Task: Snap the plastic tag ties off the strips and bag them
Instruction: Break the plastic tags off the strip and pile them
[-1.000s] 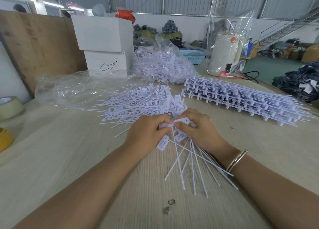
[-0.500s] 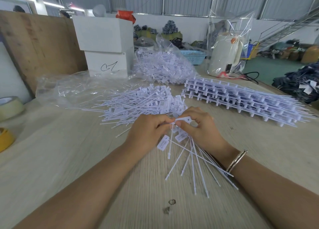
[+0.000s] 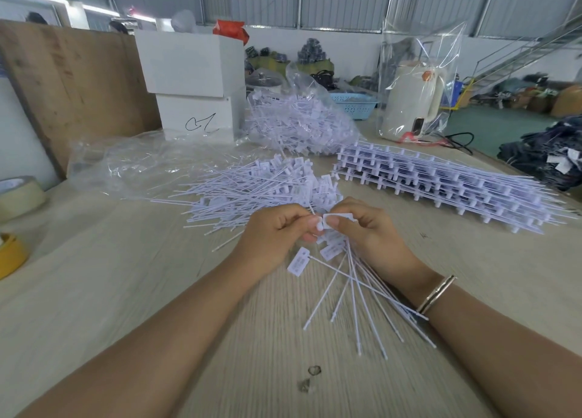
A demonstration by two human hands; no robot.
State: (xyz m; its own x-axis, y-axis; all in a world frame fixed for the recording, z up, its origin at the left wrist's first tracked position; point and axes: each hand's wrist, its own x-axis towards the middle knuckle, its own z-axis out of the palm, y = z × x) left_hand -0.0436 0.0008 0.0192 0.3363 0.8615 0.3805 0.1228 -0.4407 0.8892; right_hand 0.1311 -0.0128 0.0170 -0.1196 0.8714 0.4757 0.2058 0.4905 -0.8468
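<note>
We observe the left hand (image 3: 277, 238) and right hand (image 3: 368, 232) each pinching the white tag strip (image 3: 335, 221), thumbs meeting above the table (image 3: 126, 291).

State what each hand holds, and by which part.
Both hands grip one strip of tag ties by its head end: left hand and right hand pinch adjoining flat heads; the tails hang free.

My left hand (image 3: 277, 238) and right hand (image 3: 365, 228) meet thumb to thumb, fingers curled in pinches, forearms angling inward.
</note>
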